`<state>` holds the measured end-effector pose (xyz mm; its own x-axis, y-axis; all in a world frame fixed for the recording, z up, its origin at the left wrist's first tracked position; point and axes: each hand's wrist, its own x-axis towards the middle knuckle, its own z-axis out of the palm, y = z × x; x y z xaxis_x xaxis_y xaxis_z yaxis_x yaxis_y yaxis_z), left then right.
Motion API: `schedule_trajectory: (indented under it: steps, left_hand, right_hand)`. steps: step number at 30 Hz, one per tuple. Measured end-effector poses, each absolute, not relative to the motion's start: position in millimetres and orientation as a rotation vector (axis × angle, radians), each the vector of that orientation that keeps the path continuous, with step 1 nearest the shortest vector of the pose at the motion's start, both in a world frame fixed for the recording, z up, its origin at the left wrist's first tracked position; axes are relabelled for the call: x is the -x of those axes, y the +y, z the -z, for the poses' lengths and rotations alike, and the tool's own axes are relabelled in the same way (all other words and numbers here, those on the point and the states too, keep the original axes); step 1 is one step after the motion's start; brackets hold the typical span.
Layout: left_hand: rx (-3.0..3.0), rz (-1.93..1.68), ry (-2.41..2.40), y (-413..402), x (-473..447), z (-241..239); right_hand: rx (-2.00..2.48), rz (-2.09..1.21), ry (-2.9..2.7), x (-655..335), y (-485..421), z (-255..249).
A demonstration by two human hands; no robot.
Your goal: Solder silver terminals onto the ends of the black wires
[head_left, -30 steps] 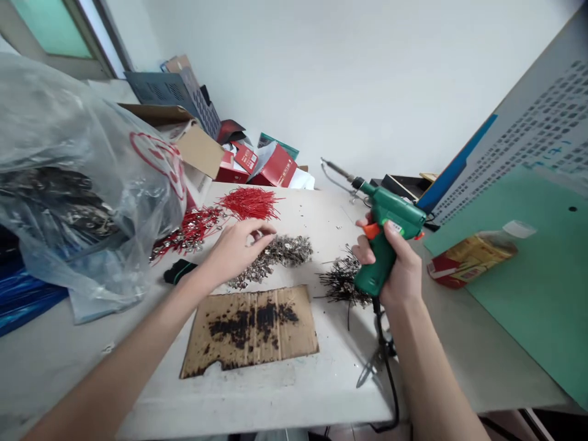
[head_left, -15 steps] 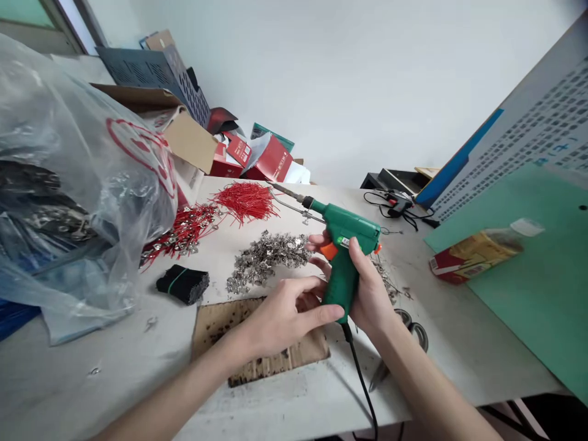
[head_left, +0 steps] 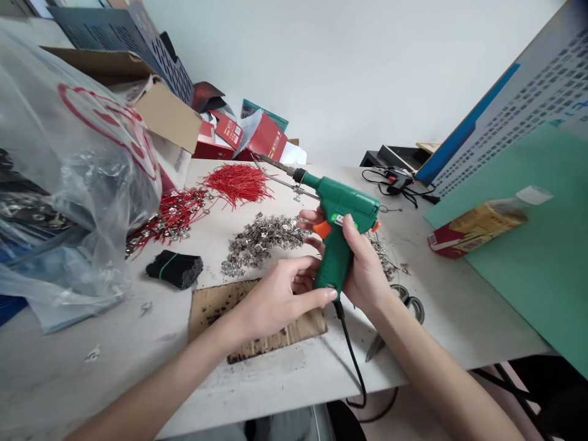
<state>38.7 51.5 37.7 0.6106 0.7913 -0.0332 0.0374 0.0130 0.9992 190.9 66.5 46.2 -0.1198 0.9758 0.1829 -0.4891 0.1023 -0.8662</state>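
A green soldering gun (head_left: 337,245) with an orange trigger is held up over the table, its metal tip pointing to the upper left. My right hand (head_left: 367,263) wraps the handle from the right, thumb along its side and fingertips showing beyond it near the trigger. My left hand (head_left: 287,294) grips the bottom of the handle, thumb against its base and fingers curled behind. A black cord runs down from the handle. Below my left hand lies a scorched piece of cardboard (head_left: 206,306). Behind it is a pile of small metal clips (head_left: 261,242).
Red wires (head_left: 239,184) lie at the back, with a banded black wire bundle (head_left: 174,268) at left. A clear plastic bag (head_left: 101,184) and boxes crowd the left. Scissors (head_left: 414,309) rest beside my right forearm; a plastic bottle (head_left: 482,226) lies on a green surface at right.
The view has tilted down slightly, so things sit higher in the picture and the table's front edge shows more. Both hands keep their hold on the soldering gun.
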Motion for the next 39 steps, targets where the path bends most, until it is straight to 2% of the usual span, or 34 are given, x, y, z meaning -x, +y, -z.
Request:
schedule_trajectory:
  steps: [28, 34, 39]
  left_hand:
    - [-1.573, -0.651, 0.748, 53, -35, -44]
    - [-2.121, -0.841, 1.397, 82, 3, -48]
    - [-2.532, -0.716, 1.523, 101, 12, -28]
  right_hand:
    - [0.677, -1.369, -1.026, -192, 67, -46]
    - [0.744, -1.315, -0.883, -205, 74, -48]
    - [0.725, -1.254, -0.814, -216, 81, -48]
